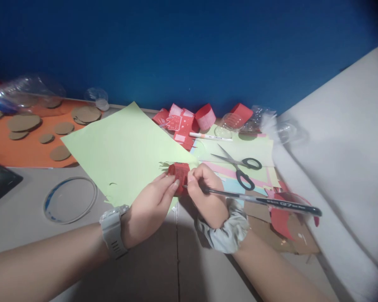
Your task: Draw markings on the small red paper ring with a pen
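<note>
A small red paper piece [180,173] with dark marks on it is pinched in my left hand [153,203], thumb and fingers closed on its left side. My right hand [208,191] grips a black gel pen [258,198], its barrel pointing off to the right. The pen's tip end meets the lower right part of the red paper, partly hidden by my fingers. Beneath and beyond both hands lies a light green sheet [122,147], turned diagonally, with small cut slivers near its lower edge.
Black-handled scissors [239,162] lie spread on coloured paper at the right. Cardboard discs [24,123] rest on an orange sheet [34,155] at the left, near a tape ring [95,193]. Red paper loops [205,117], a white marker [211,136] and clear plastic pieces line the blue wall.
</note>
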